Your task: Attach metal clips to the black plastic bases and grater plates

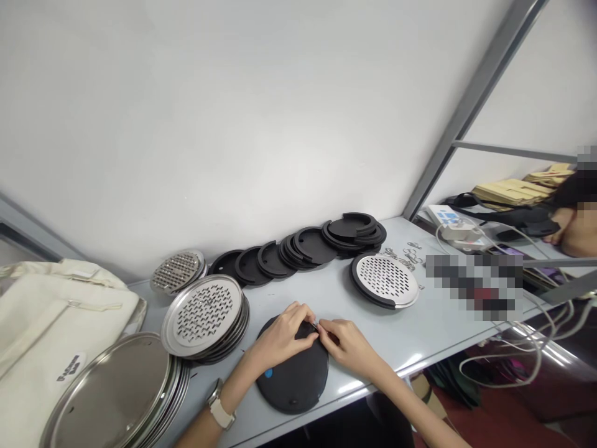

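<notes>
A round black disc (298, 379) with a blue sticker lies flat on the table in front of me. My left hand (286, 333) is above its far part, thumb and fingers closing on a small shiny metal piece at the disc's upper right edge. My right hand (342, 342) pinches at the same spot from the right, its fingertips almost meeting the left ones. The piece is too small and covered to name. Beyond my right hand, a round perforated metal grater plate (387, 280) rests in a black holder (357, 286).
Stacked grater plates (205, 311) and large round metal trays (112, 398) stand at left, beside a cream bag (60, 323). Black round holders (270, 258) line the wall. Small metal rings or clips (408, 258) lie at right, near white cables (536, 361). Another person sits at far right.
</notes>
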Motion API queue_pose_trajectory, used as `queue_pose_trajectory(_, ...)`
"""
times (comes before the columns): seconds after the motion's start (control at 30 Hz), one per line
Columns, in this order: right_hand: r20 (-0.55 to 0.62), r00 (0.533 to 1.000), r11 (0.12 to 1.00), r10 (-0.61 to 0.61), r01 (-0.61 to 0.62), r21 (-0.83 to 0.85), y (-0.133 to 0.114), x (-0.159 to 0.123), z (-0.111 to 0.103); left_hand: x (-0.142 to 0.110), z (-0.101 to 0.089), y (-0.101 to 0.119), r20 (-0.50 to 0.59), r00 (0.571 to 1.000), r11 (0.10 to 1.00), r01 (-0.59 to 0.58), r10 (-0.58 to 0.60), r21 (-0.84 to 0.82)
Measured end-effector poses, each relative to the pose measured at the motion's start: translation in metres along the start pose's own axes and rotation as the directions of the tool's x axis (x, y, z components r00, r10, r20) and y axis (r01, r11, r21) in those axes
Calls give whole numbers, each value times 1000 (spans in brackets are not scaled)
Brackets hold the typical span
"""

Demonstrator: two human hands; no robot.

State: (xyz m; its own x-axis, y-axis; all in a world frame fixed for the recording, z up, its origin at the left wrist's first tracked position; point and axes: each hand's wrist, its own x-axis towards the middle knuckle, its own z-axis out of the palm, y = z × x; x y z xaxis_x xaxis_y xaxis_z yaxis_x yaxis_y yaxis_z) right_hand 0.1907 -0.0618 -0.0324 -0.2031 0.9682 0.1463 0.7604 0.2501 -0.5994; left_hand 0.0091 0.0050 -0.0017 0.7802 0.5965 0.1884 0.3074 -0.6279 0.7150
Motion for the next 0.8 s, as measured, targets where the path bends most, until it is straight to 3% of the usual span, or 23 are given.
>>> queue_pose_trajectory(0.33, 2, 1000, 990, 17, -17, 137, -3, 0, -4, 0, 0, 1, -5, 1000, 1000, -12, 12, 27)
queue_pose_trajectory(0.8, -7, 1000, 989, -2, 3, 145, 0, 1, -1, 0, 2, -4, -15, 1000, 999, 9, -9, -36)
